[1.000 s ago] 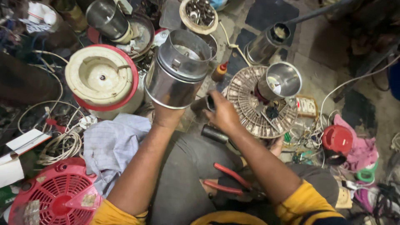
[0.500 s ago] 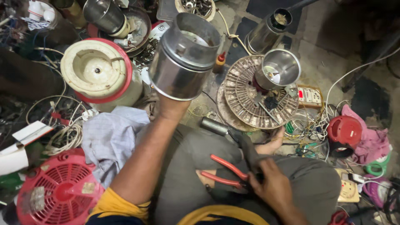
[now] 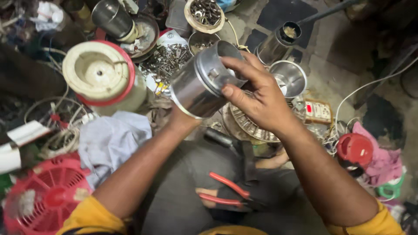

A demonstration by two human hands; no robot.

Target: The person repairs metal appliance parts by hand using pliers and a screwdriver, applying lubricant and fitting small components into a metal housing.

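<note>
The left hand point(image 3: 183, 116) is gripping a shiny steel jar point(image 3: 202, 80) from underneath, its fingers mostly hidden behind the jar's body but clearly clenched round it, holding it tilted in the air above the person's lap with its open mouth facing up and to the right. The right hand point(image 3: 254, 93) is resting over that mouth, its fingers point(image 3: 237, 65) curling across the rim and its thumb pressing against the jar's outer band, so both hands are grasping the same jar. Just beyond the jar, a heap of small screws point(image 3: 167, 61) is lying in a shallow tray, and a cream and red mixer base point(image 3: 101, 78) is standing to the left of it. Under the right wrist a round slotted metal disc point(image 3: 250, 124) is lying on the floor, with a smaller open steel jar point(image 3: 288, 78) standing just beside it and a tall steel jar point(image 3: 278, 41) leaning behind that. Red-handled pliers point(image 3: 228, 193) are lying across the person's grey-trousered lap. A grey cloth point(image 3: 111, 139) is lying left of the left forearm, with a red fan grille point(image 3: 41, 200) near it in the lower left corner, and a red lid point(image 3: 355, 149) is sitting well apart at the right.
</note>
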